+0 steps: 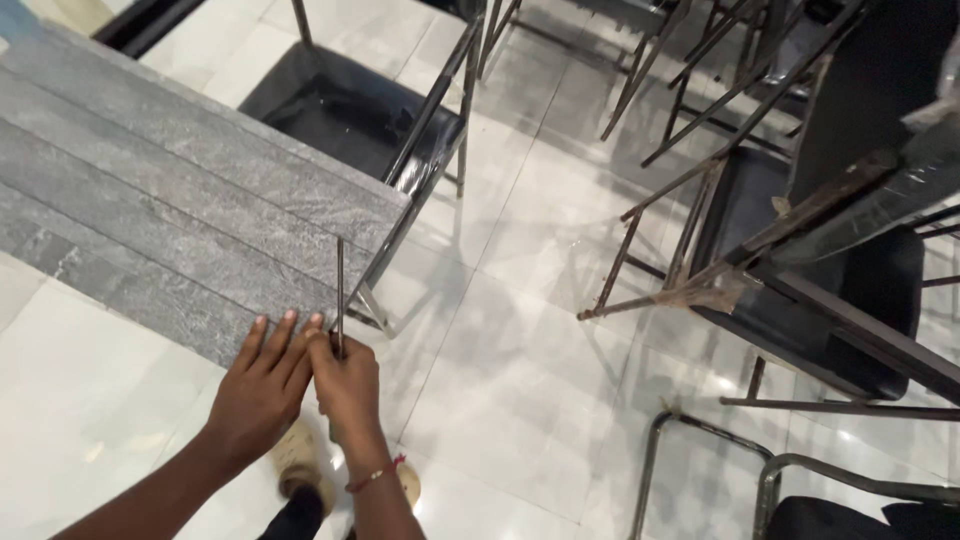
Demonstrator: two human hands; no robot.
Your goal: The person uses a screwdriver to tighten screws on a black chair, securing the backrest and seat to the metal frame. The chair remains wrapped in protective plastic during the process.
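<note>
Right hand (345, 385) pinches a thin rod (340, 295); left hand (262, 385) lies flat alongside.

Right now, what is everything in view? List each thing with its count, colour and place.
Stone slab: one, grey with lengthwise grooves, upper left, lying across a chair frame.
Thin rod: one, dark metal, upright at the slab's near edge.
Chair under the slab: one, black seat on a metal frame, top centre.
Other chairs: several, black seats with rusty metal frames, right side and top; exact count cannot be told.
Floor: white glossy tiles, throughout.
Shoes: light coloured, bottom centre, partly hidden by the arms.
Wrist band: one, red, on the right wrist.
Left hand: flat against the slab's near edge.
Right hand: pinching the rod's lower end.
</note>
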